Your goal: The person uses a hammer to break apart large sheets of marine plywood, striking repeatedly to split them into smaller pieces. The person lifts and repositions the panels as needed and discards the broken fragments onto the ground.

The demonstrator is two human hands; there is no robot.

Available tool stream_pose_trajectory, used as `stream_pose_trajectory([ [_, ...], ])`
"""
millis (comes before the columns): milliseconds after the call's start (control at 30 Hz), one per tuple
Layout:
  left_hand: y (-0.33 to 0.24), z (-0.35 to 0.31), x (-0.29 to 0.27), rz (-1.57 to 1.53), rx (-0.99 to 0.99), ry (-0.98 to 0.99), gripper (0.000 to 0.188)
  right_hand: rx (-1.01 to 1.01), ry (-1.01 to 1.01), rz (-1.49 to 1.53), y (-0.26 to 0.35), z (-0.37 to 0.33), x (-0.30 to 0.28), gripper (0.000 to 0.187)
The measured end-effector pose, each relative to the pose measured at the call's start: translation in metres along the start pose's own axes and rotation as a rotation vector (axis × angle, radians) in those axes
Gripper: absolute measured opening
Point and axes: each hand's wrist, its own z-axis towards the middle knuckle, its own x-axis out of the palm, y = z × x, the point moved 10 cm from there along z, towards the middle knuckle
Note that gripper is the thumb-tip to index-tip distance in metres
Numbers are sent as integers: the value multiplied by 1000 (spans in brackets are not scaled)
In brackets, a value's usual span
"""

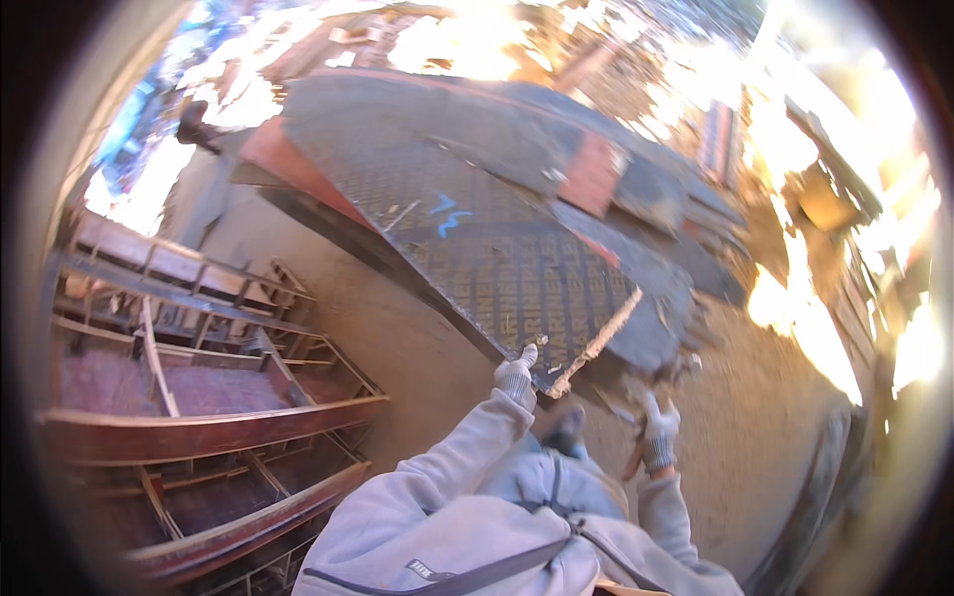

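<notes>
My left hand (516, 379), in a pale knit glove, grips the near corner of a dark-faced plywood panel (477, 258), its thumb on top. The panel bears rows of faint yellowish print and a blue scrawl. Along its right end runs a pale, splintered edge (601, 343). To the right of that corner, my gloved right hand (659, 429) is closed round what looks like a hammer (633, 461), with a wooden handle and a blurred head beyond the fist. Apart from the panel, the right hand hangs over bare ground.
More dark sheets (656, 288) lie stacked beneath and beyond the panel, some with reddish faces (593, 174). Reddish wooden frames (214, 437) stand in rows at the left. Sunlit scrap wood (586, 65) litters the far side. My dark shoe (564, 427) is below the panel's corner.
</notes>
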Motion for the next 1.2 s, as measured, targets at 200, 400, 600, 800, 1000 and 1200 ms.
stream_pose_trajectory([
  [200, 231, -51, 29, -322, -538, 506, 48, -369, -214, -433, 58, -75, -89, 24],
  [400, 271, -49, 35, -482, -670, 434, 72, 311, 110, -138, -26, -89, -62, 31],
  [600, 260, -37, -2, -399, -650, 206, 98, -148, 47, -621, -27, -72, -11, 38],
  [800, 214, -15, 0, -370, -574, 243, 94, 52, 204, -755, -74, -15, 57, 42],
  [1000, 236, 19, -27, -267, -553, 209, 84, -147, 282, -846, -57, -11, 93, 41],
  [1200, 151, 11, -40, 26, 195, 375, 22, -129, 453, -854, -55, -66, 73, 38],
])
